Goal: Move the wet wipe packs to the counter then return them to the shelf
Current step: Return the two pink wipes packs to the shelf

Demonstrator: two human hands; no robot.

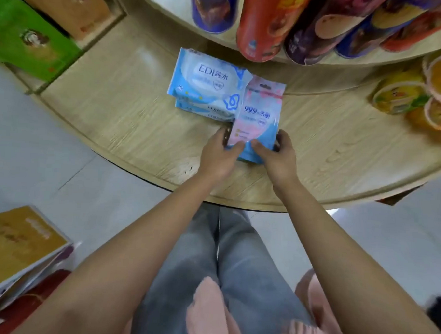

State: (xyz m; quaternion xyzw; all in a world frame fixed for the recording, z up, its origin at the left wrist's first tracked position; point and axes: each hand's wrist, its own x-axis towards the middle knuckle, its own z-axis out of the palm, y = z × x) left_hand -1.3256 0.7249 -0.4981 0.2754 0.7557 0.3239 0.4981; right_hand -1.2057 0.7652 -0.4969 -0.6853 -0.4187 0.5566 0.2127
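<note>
- Pink pack (256, 115): pink-and-blue wet wipe pack printed "999", lying lengthwise on the wooden shelf (130, 116), its near end gripped from both sides, its far left corner overlapping the blue packs.
- Blue packs (206, 81): a stack of light blue "EDI" wet wipe packs, flat, just left of the pink pack.

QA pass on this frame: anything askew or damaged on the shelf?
No damage or spill. The pink pack, gripped by both hands (left hand, right hand), sits skewed and overlaps the edge of the blue pack stack.

both hands (250, 155) seemingly grip pink wipe pack (255, 117).
</note>
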